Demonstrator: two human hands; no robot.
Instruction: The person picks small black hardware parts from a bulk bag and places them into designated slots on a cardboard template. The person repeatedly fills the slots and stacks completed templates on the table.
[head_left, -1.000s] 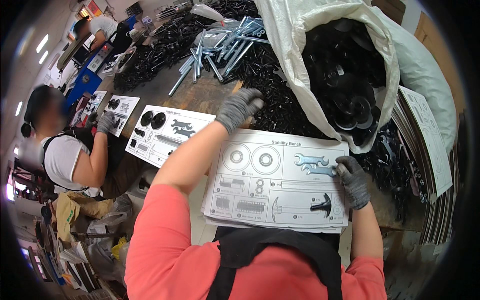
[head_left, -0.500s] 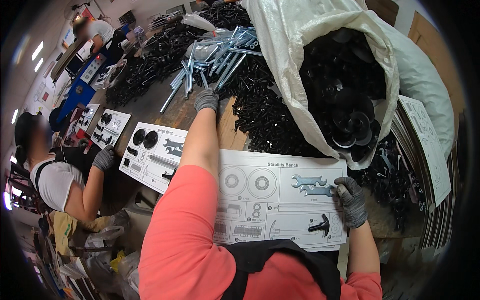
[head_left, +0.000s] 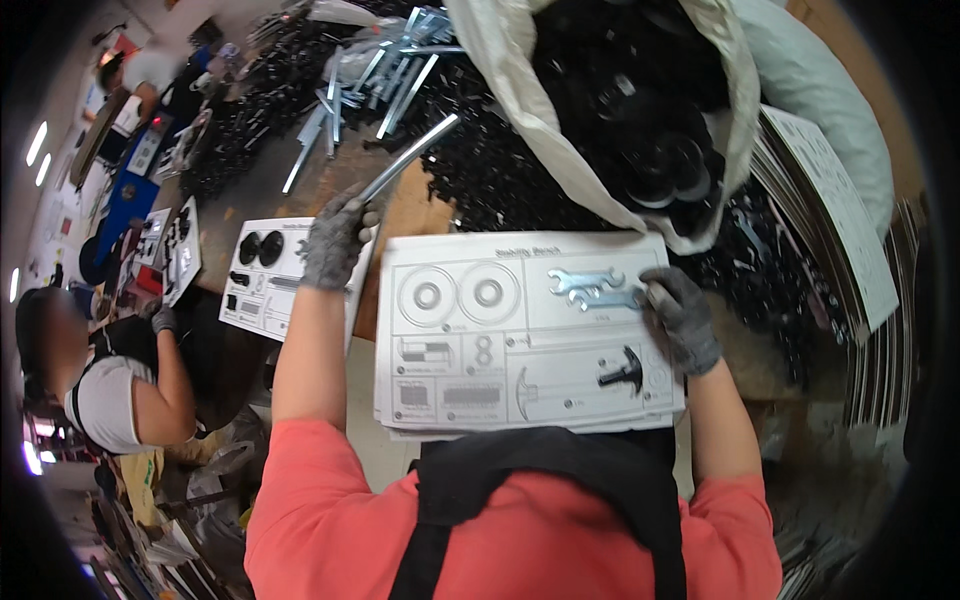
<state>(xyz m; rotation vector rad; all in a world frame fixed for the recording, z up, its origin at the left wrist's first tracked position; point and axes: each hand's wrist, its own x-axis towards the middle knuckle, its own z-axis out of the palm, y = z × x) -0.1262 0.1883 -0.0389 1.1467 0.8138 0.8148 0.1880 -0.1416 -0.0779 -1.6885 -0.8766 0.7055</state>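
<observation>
My left hand (head_left: 336,242), in a grey glove, is closed around one end of a silver metal tube (head_left: 412,158), which slants up to the right above the table. In front of me lies a stack of white printed cards (head_left: 470,345) with line drawings of parts. Two silver open-end wrenches (head_left: 590,288) rest on the top card's upper right, and a black T-shaped part (head_left: 624,371) sits below them. My right hand (head_left: 682,318), also gloved, grips the stack's right edge, its thumb beside the wrench ends; some of its fingers are hidden.
A heap of silver tubes (head_left: 395,75) and piles of black bolts (head_left: 490,165) cover the table's back. A white sack (head_left: 545,125) of black discs stands at the right. Another printed card with parts (head_left: 262,300) lies left. A co-worker (head_left: 125,400) sits at far left; another person stands beyond.
My left hand has drawn a tube from the heap and come back toward me, left of the cards. The view has shifted; my right hand stays at the card edge.
</observation>
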